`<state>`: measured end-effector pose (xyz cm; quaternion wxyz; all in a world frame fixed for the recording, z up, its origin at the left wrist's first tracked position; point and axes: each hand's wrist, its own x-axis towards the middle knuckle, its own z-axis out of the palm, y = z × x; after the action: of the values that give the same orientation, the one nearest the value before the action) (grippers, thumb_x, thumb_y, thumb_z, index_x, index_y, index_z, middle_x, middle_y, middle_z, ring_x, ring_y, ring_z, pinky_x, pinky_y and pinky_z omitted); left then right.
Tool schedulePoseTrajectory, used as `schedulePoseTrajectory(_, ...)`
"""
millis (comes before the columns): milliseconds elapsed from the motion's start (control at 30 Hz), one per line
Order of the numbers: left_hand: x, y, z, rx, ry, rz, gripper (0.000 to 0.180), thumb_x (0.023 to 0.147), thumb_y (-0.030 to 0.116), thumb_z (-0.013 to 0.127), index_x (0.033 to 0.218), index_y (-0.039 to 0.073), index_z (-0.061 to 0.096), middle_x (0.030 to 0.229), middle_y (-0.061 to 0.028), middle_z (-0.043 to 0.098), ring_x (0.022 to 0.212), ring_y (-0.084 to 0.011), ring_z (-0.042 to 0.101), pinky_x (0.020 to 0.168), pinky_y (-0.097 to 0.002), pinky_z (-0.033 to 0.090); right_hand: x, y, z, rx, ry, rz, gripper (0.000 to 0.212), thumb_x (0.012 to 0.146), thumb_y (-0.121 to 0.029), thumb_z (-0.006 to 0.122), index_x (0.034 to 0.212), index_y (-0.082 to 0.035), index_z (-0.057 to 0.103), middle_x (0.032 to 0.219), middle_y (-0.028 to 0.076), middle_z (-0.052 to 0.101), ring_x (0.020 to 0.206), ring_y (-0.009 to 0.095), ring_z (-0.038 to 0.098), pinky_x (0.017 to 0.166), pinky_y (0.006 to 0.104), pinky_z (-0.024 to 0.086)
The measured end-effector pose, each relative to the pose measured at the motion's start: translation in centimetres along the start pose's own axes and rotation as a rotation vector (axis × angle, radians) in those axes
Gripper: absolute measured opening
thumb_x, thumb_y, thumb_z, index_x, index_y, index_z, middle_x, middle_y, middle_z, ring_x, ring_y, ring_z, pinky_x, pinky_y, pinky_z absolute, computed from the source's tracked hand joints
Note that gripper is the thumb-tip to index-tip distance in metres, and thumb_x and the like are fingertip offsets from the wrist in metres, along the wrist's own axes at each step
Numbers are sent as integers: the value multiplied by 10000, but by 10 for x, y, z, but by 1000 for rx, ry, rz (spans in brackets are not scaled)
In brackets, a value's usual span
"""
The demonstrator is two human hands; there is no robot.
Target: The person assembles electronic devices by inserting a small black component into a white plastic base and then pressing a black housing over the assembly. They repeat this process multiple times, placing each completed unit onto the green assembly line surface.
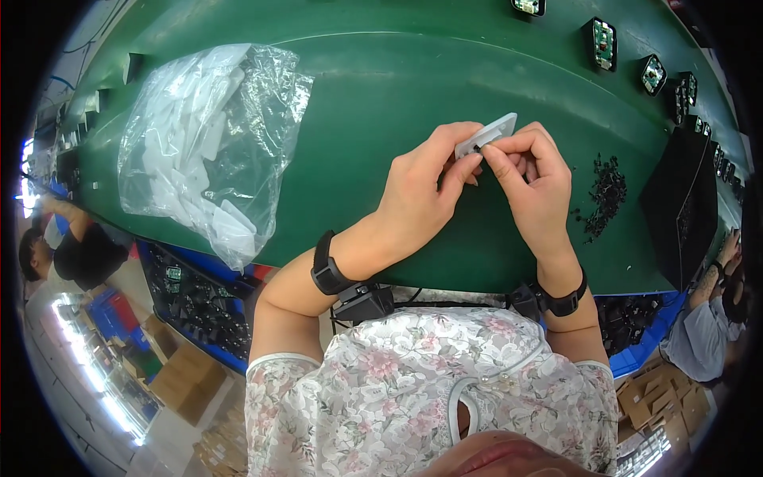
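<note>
My left hand (421,187) grips a thin, pale white plastic piece (501,126) with rounded corners, holding it tilted above the table. The fingers of my right hand (539,179) are closed in a pinch against the same piece. At the tip of the right thumb a small black part (477,148) shows against the white plastic; its exact shape is too small to tell. To the right of my right hand lies a loose pile of small black parts (608,193) on the green table.
A clear plastic bag (274,131) with several white plastic pieces lies on the left of the green table (373,103). Black housings with green circuit boards (604,44) stand at the far right, near a black box (679,203). Blue bins (203,326) flank me below the table edge; co-workers sit at both sides.
</note>
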<state>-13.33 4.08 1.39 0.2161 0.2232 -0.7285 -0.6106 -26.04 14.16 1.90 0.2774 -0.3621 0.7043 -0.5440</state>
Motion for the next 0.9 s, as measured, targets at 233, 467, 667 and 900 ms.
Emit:
schedulePoseTrajectory(233, 3, -3, 1, -10, 63, 23, 227, 904, -5, 573, 1130, -12, 552, 857, -97, 650, 690, -135, 644, 607, -251, 533, 0, 6, 0, -10, -5, -86, 80, 847, 27, 658, 877, 5, 587, 825, -17, 466, 673, 33, 399, 580, 173, 328)
schedulePoseTrajectory(467, 4, 2, -2, -154, 35, -70, 221, 895, 8, 580, 1115, 13, 578, 776, -71, 645, 634, -108, 620, 577, -236, 508, 11, -5, -17, -187, -10, -199, 217, 798, -98, 736, 939, -37, 583, 930, -32, 524, 678, 28, 374, 574, 162, 290)
schedulePoseTrajectory(667, 8, 2, -8, -225, -36, -105, 191, 904, 14, 577, 1094, 6, 561, 740, -51, 636, 622, -112, 598, 567, -227, 488, 10, -18, -17, -124, -143, 84, 195, 800, -79, 725, 862, -48, 543, 784, -52, 513, 643, 5, 406, 546, 174, 319)
schedulePoseTrajectory(900, 28, -3, -55, -256, 109, -158, 153, 965, 95, 506, 1063, -21, 527, 779, -92, 645, 614, -110, 577, 559, -223, 451, 72, -22, -1, 168, -337, -91, 236, 831, -181, 718, 963, -39, 583, 811, -19, 563, 734, 60, 495, 631, 219, 412)
